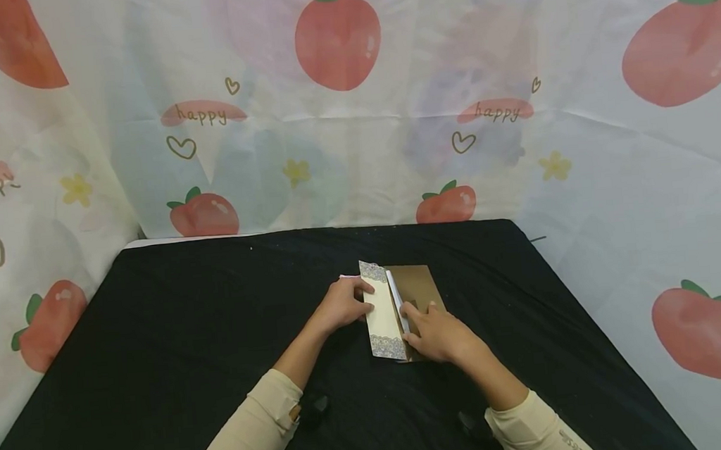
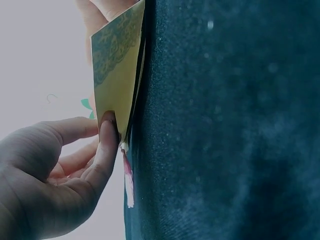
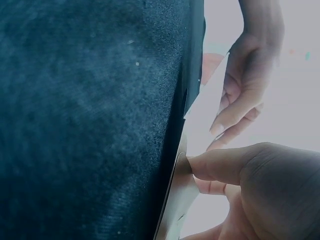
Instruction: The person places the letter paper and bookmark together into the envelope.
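A cream panel with lace-patterned ends [image 1: 382, 315] stands tilted over a brown card [image 1: 417, 280] on the black cloth, like the opened cover of a folded card. My left hand [image 1: 344, 302] pinches the panel's left edge. In the left wrist view, a pink tassel [image 2: 128, 182] hangs by that edge. Between panel and brown card runs a narrow white paper [image 1: 396, 296]. My right hand [image 1: 442, 334] pinches this paper near its lower part. In the right wrist view, the right thumb [image 3: 220, 164] lies against the edge, with the other fingers partly hidden.
Black cloth [image 1: 154, 354] covers the table. Printed curtains [image 1: 355, 162] with fruit and "happy" lettering hang behind and along both sides. Small dark objects [image 1: 314, 406] show beside the wrists.
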`<state>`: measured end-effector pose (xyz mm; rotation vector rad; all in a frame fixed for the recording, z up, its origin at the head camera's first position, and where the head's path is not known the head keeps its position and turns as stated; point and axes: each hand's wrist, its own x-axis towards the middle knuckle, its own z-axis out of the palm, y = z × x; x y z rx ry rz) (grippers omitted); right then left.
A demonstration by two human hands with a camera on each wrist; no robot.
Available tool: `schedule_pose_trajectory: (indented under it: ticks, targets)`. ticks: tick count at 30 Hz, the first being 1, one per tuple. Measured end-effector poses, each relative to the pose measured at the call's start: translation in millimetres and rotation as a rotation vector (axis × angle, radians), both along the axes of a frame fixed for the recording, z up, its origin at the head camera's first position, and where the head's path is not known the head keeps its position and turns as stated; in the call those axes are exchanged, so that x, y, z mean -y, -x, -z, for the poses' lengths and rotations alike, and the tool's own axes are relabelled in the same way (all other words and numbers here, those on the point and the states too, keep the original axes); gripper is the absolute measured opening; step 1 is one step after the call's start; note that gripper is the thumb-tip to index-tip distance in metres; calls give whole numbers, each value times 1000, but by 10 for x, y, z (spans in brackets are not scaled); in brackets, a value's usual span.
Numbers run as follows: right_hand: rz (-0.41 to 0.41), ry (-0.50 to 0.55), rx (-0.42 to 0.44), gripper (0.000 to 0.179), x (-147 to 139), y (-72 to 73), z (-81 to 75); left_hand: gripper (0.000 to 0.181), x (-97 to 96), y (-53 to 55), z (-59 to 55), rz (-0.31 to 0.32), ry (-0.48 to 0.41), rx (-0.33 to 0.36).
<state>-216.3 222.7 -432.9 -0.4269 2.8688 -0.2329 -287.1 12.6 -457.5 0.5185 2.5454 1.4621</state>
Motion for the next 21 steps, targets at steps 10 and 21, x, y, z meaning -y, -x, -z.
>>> schedule_pose_trajectory:
  ticks: [10, 21]
  targets:
    - [-2, 2, -8, 45, 3, 0, -6, 28, -25, 10, 18, -12, 8, -1]
    - [8, -12, 0, 45, 10, 10, -9, 28, -55, -7, 18, -8, 12, 2]
